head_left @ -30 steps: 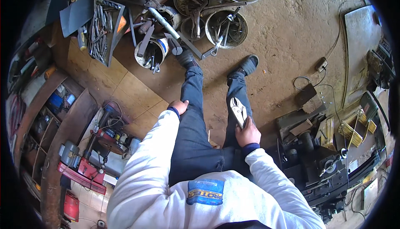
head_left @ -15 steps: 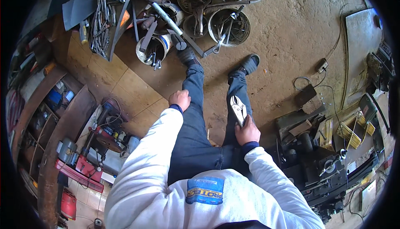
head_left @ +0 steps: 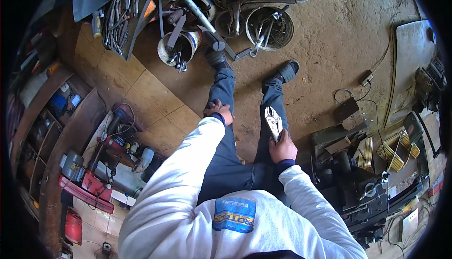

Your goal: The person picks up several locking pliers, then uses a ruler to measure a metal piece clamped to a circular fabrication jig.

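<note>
In the head view, a pair of silver metal locking pliers [head_left: 273, 123] was held by the handles in the closed right hand [head_left: 282, 148], jaws pointing away over the right thigh. The left hand [head_left: 219, 111] was rested, fingers curled, on the left knee, nothing gripped. The step was judged to be a tool carried ready; a workpiece would have to be reached next. Ahead of the black shoes [head_left: 285, 71], rusty round metal basins [head_left: 269, 28] and a white bucket of tools [head_left: 180, 47] were crowded on the dirt floor. A dark machine [head_left: 362, 183] was set close on the right.
</note>
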A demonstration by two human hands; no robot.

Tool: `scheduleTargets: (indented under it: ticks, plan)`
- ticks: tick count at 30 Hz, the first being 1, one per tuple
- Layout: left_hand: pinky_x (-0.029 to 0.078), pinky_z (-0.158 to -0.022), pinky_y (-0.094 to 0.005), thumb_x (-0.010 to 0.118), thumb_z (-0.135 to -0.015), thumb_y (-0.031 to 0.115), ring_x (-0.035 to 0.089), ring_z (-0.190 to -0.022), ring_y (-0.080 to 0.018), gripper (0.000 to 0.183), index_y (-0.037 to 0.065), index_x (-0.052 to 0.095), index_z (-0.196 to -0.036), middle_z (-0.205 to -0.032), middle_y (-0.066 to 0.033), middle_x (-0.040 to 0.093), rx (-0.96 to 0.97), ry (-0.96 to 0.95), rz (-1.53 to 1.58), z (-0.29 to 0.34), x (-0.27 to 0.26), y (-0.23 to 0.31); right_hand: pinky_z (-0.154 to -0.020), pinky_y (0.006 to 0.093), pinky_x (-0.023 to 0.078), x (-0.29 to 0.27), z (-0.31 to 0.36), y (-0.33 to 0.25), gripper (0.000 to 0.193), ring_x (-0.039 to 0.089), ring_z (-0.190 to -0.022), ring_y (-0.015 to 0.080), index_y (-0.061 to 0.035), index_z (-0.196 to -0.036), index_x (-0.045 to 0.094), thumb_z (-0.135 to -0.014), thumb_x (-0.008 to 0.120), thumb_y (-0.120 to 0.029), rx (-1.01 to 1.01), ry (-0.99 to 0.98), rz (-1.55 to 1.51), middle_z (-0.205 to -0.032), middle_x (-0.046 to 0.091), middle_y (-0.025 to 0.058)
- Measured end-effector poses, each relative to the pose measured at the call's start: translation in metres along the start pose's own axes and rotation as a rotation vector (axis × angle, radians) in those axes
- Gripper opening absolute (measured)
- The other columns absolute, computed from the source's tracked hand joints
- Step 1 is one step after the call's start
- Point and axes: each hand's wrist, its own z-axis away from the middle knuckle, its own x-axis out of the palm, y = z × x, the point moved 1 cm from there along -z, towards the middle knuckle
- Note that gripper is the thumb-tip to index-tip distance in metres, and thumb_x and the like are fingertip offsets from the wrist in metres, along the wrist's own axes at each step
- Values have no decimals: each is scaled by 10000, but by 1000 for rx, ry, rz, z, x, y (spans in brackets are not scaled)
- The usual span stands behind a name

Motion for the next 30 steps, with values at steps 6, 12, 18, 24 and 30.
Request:
scheduleTargets:
  ticks: [6,12,18,24,30]
  plan:
    - [258,-1097,-577,574,-840,534,102,-1401,-477,737,296,267,-1466,-1573,-143,-2,-27,-107,-113,-14,9,-1,-763,441,517,-2,-1,-5,556,644,-896,364,-28,-1232,477,-792,635,-329,-11,2,19,-1006,651,207]
    - [248,-1078,-617,546,-847,552,55,-1419,-446,786,316,172,-1497,-1576,-110,-85,6,-219,-207,-17,6,-4,-772,450,515,-8,-2,-14,573,643,-909,371,-22,-1244,468,-790,636,-330,-3,17,51,-1019,650,214]
    - [233,-1091,-603,509,-863,556,69,-1418,-444,756,284,198,-1497,-1578,-110,-56,65,-204,-184,-10,9,-12,-779,454,512,-11,-1,-21,566,639,-921,379,-23,-1245,463,-799,615,-337,6,-19,83,-1021,649,219]
    - [281,-1104,-491,519,-867,519,232,-1385,-426,687,151,379,-1429,-1544,-177,175,180,-58,-91,-6,7,-23,-805,460,503,-11,-2,-26,574,632,-946,382,-22,-1258,455,-804,604,-341,27,-51,96,-1044,642,229]
    - [467,-912,-426,591,-854,406,592,-1062,-362,466,30,613,-1128,-1104,-216,634,321,540,644,-27,-18,-43,-807,455,504,-6,-1,-27,581,633,-947,379,-22,-1265,451,-802,604,-338,8,-30,95,-1048,643,227]
